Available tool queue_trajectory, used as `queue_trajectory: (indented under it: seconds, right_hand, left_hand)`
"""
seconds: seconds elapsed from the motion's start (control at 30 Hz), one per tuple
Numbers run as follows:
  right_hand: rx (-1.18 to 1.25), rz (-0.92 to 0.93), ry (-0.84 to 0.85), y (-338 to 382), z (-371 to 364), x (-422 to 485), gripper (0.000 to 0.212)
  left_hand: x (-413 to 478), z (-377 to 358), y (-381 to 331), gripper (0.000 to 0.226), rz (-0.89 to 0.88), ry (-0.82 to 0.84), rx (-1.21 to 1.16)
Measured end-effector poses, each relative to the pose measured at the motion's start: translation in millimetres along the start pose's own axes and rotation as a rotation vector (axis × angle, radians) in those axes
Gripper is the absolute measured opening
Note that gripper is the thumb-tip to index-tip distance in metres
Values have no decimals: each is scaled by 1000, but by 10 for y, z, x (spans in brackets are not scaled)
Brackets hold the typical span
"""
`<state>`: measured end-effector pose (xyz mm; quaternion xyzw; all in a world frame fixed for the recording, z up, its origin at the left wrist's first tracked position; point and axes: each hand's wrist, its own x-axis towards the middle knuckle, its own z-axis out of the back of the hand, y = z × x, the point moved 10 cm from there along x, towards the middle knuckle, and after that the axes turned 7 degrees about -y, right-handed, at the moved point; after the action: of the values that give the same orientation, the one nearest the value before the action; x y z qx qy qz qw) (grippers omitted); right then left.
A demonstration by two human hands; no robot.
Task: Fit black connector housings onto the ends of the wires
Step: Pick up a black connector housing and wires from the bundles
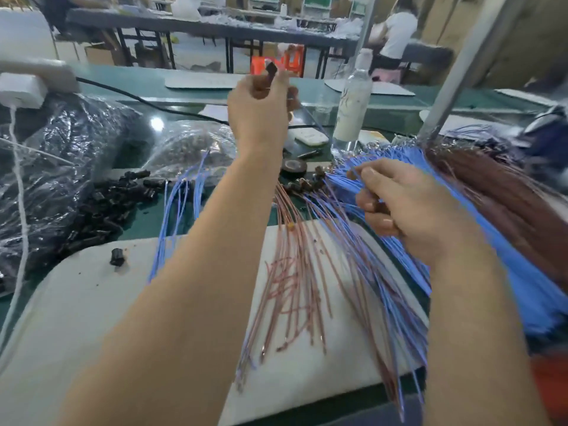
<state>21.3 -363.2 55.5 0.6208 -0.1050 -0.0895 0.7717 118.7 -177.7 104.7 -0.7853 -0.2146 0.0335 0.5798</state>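
The left hand (pixel 258 112) held up a black connector housing (pixel 272 73), fingers clamped round it; the right hand (pixel 408 207) pinched blue wires (pixel 341 182). Singling out one end and feeding it straight looked wisest.

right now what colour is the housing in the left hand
The housing is black; head view.

Bkgd: long dark workbench (pixel 215 28), orange stool (pixel 276 65) beyond.
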Motion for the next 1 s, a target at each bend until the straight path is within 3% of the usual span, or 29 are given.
queue_trajectory:
  seconds: [0.07, 0.17, 0.27, 0.37, 0.5, 0.7, 0.8, 1.0]
  right_hand:
    - [-306, 26, -161, -156, 260, 97, 17]
    - [-737, -6, -272, -525, 310, 227, 17]
    - [-868, -108, -280, -892, 234, 275, 27]
    - [-913, -116, -325, -930, 224, 290, 27]
    - [-833, 38, -370, -521, 72, 292, 21]
    - [-756, 147, -54, -117, -986, 334, 28]
    - [-663, 172, 102, -99, -1711, 287, 21]
    - [-650, 320, 210, -44, -2861, 157, 22]
  left_hand:
    - [-78, -255, 484, 11, 169, 84, 54]
    - [-415, -536, 1157, 24, 306, 292, 346]
    - [-641, -583, 1464, 24, 314, 356, 461]
    - [-642, -543, 1499, 13, 313, 351, 430]
    - [-475, -358, 1318, 6, 300, 260, 293]
    - [2, 401, 712, 12, 231, 41, 45]
    - [239, 1000, 493, 12, 198, -72, -1]
    - [509, 2197, 356, 16, 223, -327, -98]
